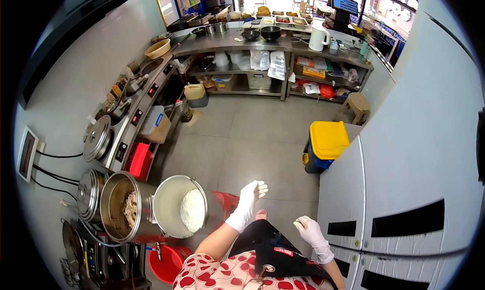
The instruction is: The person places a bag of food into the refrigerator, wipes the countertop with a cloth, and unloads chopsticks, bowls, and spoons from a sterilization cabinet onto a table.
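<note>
Both hands wear white gloves. My left hand is raised over the floor, right of a large steel pot with white contents inside; its fingers look loosely curled and show nothing between them. My right hand hangs lower, in front of the grey cabinets, with its fingers bent inward; whether anything is inside them is hidden. Left of the white-filled pot stands a second steel pot holding brownish pieces. Neither hand touches a pot.
A red bucket sits below the pots. A yellow-lidded bin stands ahead on the right, near a stool. Induction cookers line the left wall; a steel counter with bowls crosses the back.
</note>
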Demonstrator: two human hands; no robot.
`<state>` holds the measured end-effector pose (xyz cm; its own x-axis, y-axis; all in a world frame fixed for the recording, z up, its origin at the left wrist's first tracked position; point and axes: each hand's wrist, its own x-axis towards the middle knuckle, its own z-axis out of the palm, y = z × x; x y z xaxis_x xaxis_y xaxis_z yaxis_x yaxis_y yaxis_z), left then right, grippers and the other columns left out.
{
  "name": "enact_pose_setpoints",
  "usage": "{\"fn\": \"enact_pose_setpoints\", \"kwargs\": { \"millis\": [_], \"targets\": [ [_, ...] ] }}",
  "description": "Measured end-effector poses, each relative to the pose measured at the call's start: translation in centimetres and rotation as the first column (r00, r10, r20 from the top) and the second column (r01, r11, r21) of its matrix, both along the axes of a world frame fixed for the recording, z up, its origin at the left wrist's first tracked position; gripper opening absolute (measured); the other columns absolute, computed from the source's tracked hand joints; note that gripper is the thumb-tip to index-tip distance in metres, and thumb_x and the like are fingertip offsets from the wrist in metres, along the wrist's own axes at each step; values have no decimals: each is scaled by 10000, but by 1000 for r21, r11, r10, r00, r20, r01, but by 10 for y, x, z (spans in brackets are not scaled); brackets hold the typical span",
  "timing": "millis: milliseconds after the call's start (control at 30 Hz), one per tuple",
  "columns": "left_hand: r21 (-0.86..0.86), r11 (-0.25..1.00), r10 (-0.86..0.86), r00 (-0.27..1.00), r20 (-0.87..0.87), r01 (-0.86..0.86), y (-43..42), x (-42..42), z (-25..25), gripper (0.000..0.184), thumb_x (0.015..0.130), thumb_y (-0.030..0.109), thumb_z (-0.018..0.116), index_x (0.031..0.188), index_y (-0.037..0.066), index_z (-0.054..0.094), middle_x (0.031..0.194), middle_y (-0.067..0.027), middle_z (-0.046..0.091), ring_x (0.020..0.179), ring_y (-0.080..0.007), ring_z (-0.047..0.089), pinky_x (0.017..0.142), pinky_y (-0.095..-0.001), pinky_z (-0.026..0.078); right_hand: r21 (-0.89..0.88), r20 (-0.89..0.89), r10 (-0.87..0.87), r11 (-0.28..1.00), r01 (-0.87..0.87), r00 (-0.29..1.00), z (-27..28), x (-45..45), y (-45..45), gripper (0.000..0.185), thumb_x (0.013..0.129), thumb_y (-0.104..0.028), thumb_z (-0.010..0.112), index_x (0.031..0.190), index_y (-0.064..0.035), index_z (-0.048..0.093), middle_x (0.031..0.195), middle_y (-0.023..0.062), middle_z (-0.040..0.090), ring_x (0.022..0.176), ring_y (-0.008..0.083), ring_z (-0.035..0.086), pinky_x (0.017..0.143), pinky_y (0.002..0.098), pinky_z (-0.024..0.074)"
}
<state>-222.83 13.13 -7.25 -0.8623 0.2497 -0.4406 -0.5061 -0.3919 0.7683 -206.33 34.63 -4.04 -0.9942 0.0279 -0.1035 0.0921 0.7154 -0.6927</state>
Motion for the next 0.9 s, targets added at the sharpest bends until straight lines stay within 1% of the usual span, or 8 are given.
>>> {"fn": "enact_pose_setpoints", "kwargs": {
  "millis": [133,433,467,500,600,700,767,900],
  "targets": [
    [55,997,43,983,177,-53,-16,-63,1,345,963,313,462,1087,5,552,1028,-134,624,966,-244,599,856,-355,465,-1,54,49,999,-49,997,-5,-88,-1,229,871,-226,591,902,-9,658,926,170,644,871,349,615,779,392,489],
    [63,973,208,963,171,-221,-48,-201,8,340,966,300,480,1087,-10,553,1015,-137,624,949,-229,606,854,-345,479,-49,28,128,991,-127,991,-26,-290,34,218,866,-189,569,937,2,647,870,178,651,849,334,628,769,381,490],
    [76,964,238,954,184,-255,-49,-216,4,333,966,296,486,1080,-8,558,1014,-137,623,945,-228,610,849,-345,484,-58,72,118,992,-114,990,-30,-313,41,209,862,-172,564,940,4,645,855,162,653,825,304,634,747,362,494],
    [75,955,270,944,189,-288,-51,-233,1,332,966,296,487,1078,-8,559,1014,-136,623,944,-228,611,849,-346,485,-66,139,107,993,-99,984,-32,-337,49,181,853,-172,582,932,-26,655,932,179,658,909,352,625,807,396,489],
    [87,923,353,914,199,-376,-54,-285,-12,333,961,298,494,1072,-8,564,1021,-137,623,938,-241,618,855,-355,488,-29,126,181,983,-179,975,-62,-409,77,162,872,-122,558,957,-12,642,765,133,652,712,216,642,670,319,502],
    [89,865,467,859,211,-493,-59,-343,-6,317,972,263,485,1059,-24,586,978,-147,656,884,-243,649,794,-341,516,-48,173,214,977,-209,961,-71,-493,89,163,870,-124,564,957,-12,644,782,135,659,730,227,647,682,326,502],
    [88,833,523,830,195,-546,-66,-376,2,364,956,302,500,1095,-28,568,1021,-159,639,953,-257,624,853,-365,485,-4,101,306,952,-307,947,-61,-556,88,171,858,-138,573,947,-12,647,831,176,664,780,308,651,712,366,501],
    [122,769,606,776,172,-628,-86,-440,8,373,951,311,503,1111,-22,555,1024,-159,625,960,-263,602,876,-371,465,85,77,452,885,-457,889,-35,-685,69,191,866,-172,560,949,-25,649,910,181,656,894,347,624,796,391,497]
  ]
}}
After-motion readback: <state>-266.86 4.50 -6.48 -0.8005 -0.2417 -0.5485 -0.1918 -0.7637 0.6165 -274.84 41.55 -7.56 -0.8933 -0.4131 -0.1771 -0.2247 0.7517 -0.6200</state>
